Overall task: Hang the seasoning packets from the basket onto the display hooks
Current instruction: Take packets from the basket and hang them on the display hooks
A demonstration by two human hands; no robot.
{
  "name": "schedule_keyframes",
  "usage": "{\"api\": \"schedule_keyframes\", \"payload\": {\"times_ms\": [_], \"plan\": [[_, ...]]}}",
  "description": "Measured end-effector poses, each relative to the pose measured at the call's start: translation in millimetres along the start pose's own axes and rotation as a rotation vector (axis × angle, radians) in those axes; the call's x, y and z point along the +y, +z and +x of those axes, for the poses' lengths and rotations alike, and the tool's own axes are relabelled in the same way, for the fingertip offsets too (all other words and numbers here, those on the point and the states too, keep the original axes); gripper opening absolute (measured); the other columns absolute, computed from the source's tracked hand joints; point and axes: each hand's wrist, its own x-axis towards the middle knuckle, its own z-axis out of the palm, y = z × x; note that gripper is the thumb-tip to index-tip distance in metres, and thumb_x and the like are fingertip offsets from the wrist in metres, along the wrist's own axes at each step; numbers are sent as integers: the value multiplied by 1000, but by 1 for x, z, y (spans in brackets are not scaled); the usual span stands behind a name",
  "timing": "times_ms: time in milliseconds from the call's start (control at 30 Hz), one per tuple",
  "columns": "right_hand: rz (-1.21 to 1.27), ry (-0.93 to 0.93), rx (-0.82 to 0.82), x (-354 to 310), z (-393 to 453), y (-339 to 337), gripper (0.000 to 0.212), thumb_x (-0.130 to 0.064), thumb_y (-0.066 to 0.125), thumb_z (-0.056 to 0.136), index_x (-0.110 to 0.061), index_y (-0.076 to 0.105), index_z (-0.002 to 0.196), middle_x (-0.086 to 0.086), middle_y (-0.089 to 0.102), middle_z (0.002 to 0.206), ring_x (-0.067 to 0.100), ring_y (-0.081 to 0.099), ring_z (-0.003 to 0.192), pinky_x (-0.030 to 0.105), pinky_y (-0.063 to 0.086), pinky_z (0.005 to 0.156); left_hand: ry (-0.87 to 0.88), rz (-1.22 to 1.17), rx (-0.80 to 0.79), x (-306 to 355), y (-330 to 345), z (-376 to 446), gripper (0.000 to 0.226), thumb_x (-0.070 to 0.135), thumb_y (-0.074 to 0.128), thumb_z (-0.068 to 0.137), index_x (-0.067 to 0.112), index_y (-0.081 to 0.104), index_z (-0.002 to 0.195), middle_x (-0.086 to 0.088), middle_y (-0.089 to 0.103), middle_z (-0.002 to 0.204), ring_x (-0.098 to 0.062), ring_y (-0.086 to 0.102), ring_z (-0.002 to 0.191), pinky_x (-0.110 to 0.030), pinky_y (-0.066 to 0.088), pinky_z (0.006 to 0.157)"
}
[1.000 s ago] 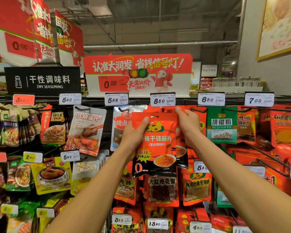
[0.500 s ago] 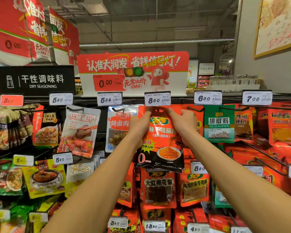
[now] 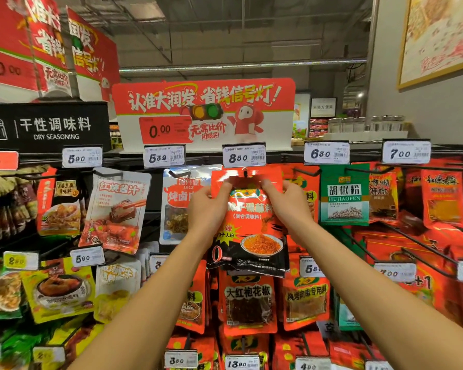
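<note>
Glossy orange-and-black seasoning packet [image 3: 247,222] held up at the black metal display hook [image 3: 245,172] under the white 8.50 price tag [image 3: 243,156]. Left hand [image 3: 207,206] and right hand [image 3: 288,201] pinching its top corners, equally near. Hole right at hook tip, long axis hanging straight down. Can't tell if threaded yet; basket out of view.

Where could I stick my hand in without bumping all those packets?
Best gap: the dark space between the red braise-sauce packet and the clear stew packet, under the 5.39 tag. The bare hooks at lower right look roomy too. It is crowded in the middle, where the left hand and right hand hold the red dip packet.
</note>
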Motion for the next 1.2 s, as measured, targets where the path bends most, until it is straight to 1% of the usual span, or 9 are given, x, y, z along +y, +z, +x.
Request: {"api": "schedule_keyframes", "payload": {"times_ms": [100, 167, 267, 500, 600, 700, 967, 1100, 1200], "plan": [[74, 36, -173, 28, -27, -12, 33, -54, 66, 84, -28, 67, 104, -11, 77, 95, 10, 74, 89, 47, 58, 90, 134, 189, 4, -31, -19, -19, 42, 61, 66, 84, 35, 61, 116, 9, 62, 112, -11, 62, 102, -32, 51, 84], [108, 52, -238, 41, -45, -15, 42, -59, 67, 75, -32, 65, 107, -16, 76, 101, 6, 72, 95, 45, 57, 95, 43, 82, -157, -47, -30, -31, 51, 50, 70, 88, 30, 55, 133, 7, 63, 121, -9, 62, 107, -30, 48, 91], [68, 40, -210, 50, -44, -11, 31, -51, 68, 82, -29, 67, 103, -5, 76, 105, 20, 71, 101, 53, 55, 95, -115, -105, -394, -54, -33, -34, 30, 36, 68, 94, 20, 69, 119, 0, 76, 112, -18, 72, 104, -33, 53, 91], [-25, 188, -35, 49, 13, 19, 28, -37, 74, 87, -15, 64, 73, 0, 68, 74, 23, 64, 75, 35, 45, 65, -233, 23, -125, -45, 2, 14, 39, 46, 74, 87, 19, 52, 69, 2, 48, 60, -20, 49, 64, -32, 36, 65], [-18, 303, -8, 52, 40, 33, 26, -32, 74, 88, -10, 63, 78, 7, 68, 87, 26, 64, 80, 32, 45, 65, -300, 44, -49, -41, 20, 37, 37, 41, 76, 86, 7, 62, 92, -14, 68, 92, -31, 66, 90, -41, 55, 79], [-116, 365, 38, 54, 61, 39, 43, -36, 74, 89, -2, 67, 114, 16, 67, 118, 34, 64, 108, 32, 47, 82, -280, 153, -11, -39, 35, 52, 56, 38, 72, 92, -1, 54, 127, -19, 63, 127, -39, 60, 117, -41, 51, 95], [-186, 410, 39, 47, 87, 43, 43, -31, 74, 87, -4, 65, 120, 16, 66, 124, 32, 62, 105, 30, 44, 78, -367, 200, -15, -32, 46, 76, 50, 39, 74, 88, 6, 54, 119, -17, 62, 122, -35, 55, 90, -44, 45, 74], [-133, 426, 10, 58, 81, 39, 58, -41, 74, 87, -5, 61, 131, 15, 64, 131, 34, 61, 118, 37, 51, 97, -333, 255, -29, -40, 42, 71, 56, 41, 73, 90, -1, 56, 122, -14, 65, 113, -37, 63, 101, -39, 48, 75], [-96, 418, -5, 69, 70, 31, 47, -46, 71, 89, -7, 68, 115, 12, 70, 112, 35, 67, 105, 47, 56, 94, -267, 272, -82, -44, 33, 58, 44, 44, 70, 92, 2, 63, 105, -13, 67, 102, -31, 63, 88, -41, 53, 78]]}}
